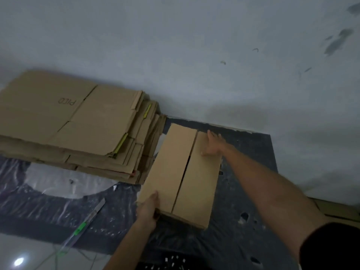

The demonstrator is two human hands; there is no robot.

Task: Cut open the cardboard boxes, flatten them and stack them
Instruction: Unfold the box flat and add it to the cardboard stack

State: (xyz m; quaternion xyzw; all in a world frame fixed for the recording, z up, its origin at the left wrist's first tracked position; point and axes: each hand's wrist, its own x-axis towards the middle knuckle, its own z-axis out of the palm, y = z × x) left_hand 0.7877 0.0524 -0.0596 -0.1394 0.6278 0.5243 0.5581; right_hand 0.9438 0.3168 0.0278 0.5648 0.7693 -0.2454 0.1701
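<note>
A long brown cardboard box [181, 172] lies on the floor, its two top flaps meeting at a dark centre slit. My left hand [148, 209] grips the box's near left corner, thumb on top and fingers under the edge. My right hand [213, 145] lies flat with straight fingers on the far end of the right flap. To the left sits a thick stack of flattened cardboard [78, 125], its top sheet marked with handwriting. A utility knife [85, 225] with a green slider lies on the floor left of my left arm, in neither hand.
Black plastic sheeting [243, 191] covers the floor under the box. Clear plastic film [58, 184] lies in front of the stack. A pale wall [194, 55] rises behind. More cardboard [335, 209] shows at the right edge.
</note>
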